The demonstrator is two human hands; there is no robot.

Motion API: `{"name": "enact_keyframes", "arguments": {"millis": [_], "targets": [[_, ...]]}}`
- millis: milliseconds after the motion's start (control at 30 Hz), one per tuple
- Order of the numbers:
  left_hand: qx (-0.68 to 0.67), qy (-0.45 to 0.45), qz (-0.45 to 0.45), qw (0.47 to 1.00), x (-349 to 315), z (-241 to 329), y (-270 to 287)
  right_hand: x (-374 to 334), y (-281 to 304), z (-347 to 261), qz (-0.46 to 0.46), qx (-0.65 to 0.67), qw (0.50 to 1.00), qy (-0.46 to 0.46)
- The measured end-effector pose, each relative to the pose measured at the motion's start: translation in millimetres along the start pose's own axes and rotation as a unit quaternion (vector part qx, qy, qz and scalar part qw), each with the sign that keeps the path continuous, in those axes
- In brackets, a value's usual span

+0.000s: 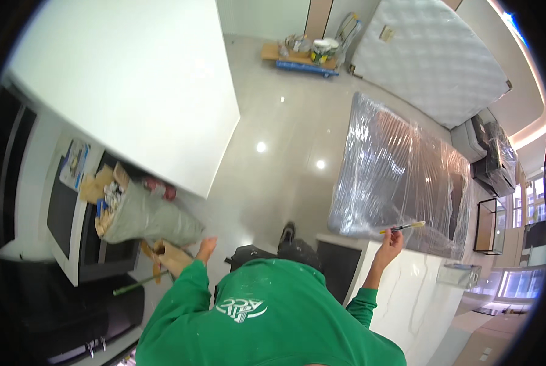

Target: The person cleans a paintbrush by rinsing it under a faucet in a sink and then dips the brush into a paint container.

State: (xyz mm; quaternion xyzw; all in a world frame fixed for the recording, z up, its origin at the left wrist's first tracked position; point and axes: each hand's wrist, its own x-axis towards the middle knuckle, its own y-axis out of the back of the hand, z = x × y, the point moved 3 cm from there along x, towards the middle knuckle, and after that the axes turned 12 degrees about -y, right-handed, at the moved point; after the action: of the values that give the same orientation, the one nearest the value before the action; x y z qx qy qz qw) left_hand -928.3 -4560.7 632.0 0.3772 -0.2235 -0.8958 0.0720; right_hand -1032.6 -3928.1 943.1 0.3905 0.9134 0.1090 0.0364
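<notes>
My right hand [390,242] is closed on a paintbrush [403,228], held over the near edge of the furniture wrapped in clear plastic [401,171], beside the white counter [407,299]. My left hand [206,247] hangs free, fingers loosely together, just above a cardboard piece [172,256]. I see glossy pale floor [285,122] running open between the white slab [132,79] and the wrapped piece. A grey sack [145,216] at the slab's lower edge bulges with scraps. Far off, buckets [323,50] sit on a cart beside a mattress [425,55].
</notes>
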Motion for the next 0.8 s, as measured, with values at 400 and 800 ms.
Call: {"name": "enact_keyframes", "arguments": {"millis": [400,800], "targets": [[-0.223,0.225,0.028,0.948,89.4,67.5,31.9,192.8,-353.4,-60.0,-0.309,0.104,0.939,-0.107],[-0.102,0.046,-0.092,0.989,468.4,395.2,61.0,312.7,-590.1,-8.5,-0.302,-0.007,0.884,-0.357]]}}
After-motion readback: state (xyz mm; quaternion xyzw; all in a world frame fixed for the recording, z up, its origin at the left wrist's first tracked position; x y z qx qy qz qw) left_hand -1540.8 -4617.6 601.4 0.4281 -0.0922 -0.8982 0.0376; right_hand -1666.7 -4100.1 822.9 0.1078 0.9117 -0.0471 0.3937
